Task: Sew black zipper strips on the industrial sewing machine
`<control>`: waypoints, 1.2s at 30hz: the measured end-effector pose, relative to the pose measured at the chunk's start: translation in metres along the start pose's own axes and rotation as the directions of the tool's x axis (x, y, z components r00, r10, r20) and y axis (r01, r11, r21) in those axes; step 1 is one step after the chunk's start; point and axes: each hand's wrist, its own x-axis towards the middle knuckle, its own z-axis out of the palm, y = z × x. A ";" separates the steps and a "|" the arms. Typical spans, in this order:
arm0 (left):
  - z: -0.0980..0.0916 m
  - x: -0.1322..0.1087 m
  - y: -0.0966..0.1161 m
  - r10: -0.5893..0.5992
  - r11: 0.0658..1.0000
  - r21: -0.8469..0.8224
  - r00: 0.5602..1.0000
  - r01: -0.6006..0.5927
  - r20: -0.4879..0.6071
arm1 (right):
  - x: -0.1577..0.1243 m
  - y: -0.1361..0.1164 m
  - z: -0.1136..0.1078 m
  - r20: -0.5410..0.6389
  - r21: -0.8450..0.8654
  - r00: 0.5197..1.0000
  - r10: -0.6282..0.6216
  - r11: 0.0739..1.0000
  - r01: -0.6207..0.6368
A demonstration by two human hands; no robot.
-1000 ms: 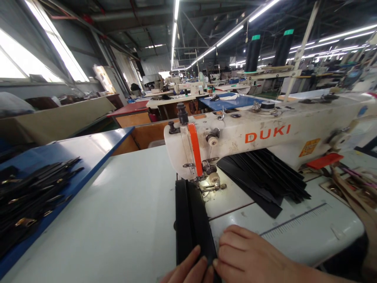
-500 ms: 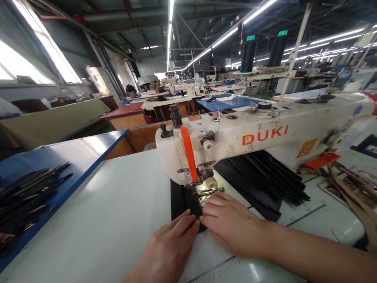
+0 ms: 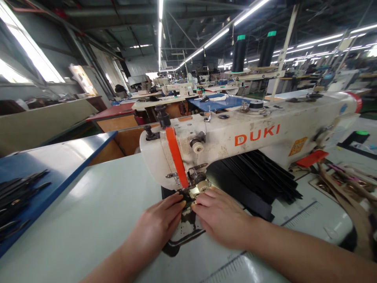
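Observation:
A white DUKI sewing machine (image 3: 253,135) stands on the pale table (image 3: 97,212). Both hands lie flat right under its needle head. My left hand (image 3: 157,226) presses on a black strip (image 3: 188,226), fingers stretched toward the presser foot (image 3: 196,190). My right hand (image 3: 220,216) rests beside it, fingertips at the foot, also pressing the black strip. Most of the strip is hidden by the hands.
A stack of black strips (image 3: 259,179) lies under the machine arm. More black pieces with metal fittings (image 3: 14,196) lie on a blue board at left. Tan straps (image 3: 344,192) sit at right. Two dark thread cones (image 3: 253,51) stand behind; other sewing stations lie beyond.
Both hands have slid forward along the black strip to the presser foot, and the strip has fed away under the machine head. The view has shifted left.

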 end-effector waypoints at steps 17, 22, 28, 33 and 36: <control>-0.048 -0.056 0.058 -0.072 0.997 0.038 0.994 0.069 0.077 | -0.018 -0.013 -0.004 -0.029 0.172 0.999 -0.022 0.985 0.026; -0.059 -0.075 0.082 -0.142 0.990 -0.013 0.987 0.143 0.081 | -0.021 -0.018 -0.008 -0.027 0.181 0.998 -0.058 0.982 0.062; -0.053 -0.049 0.093 -0.284 0.958 0.069 0.954 0.279 0.096 | -0.021 -0.018 -0.009 -0.033 0.126 0.998 -0.049 0.991 0.053; -0.053 -0.045 0.083 -0.217 0.975 0.065 0.974 0.213 0.064 | -0.022 -0.018 -0.008 -0.050 0.084 0.998 -0.033 0.996 0.037; -0.070 -0.063 0.066 -0.328 0.944 0.008 0.938 0.330 -0.110 | -0.023 -0.018 -0.007 -0.065 0.078 0.997 -0.033 0.996 0.039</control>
